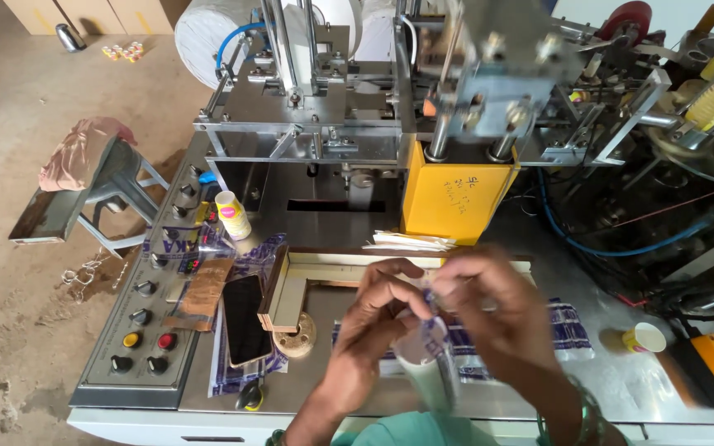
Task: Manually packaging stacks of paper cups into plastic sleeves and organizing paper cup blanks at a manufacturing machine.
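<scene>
At the lower centre of the frame, the person's left hand [378, 318] and right hand [489, 310] meet over a paper cup [425, 363] with a white body and a blue printed band. Both hands have their fingers curled in on the cup's upper edge, gripping it between them, though motion blur hides the exact finger placement. The cup sits just above the metal table [621, 384], in front of a flat sheet of blue printed paper [568, 326]. To the left of the hands lies a dark phone [245, 318], beside a control panel [138, 330] with coloured buttons. A second small cup [233, 215] stands at the left centre, and another [644, 337] at the right. A yellow machine housing [454, 198] rises above the hands.
</scene>
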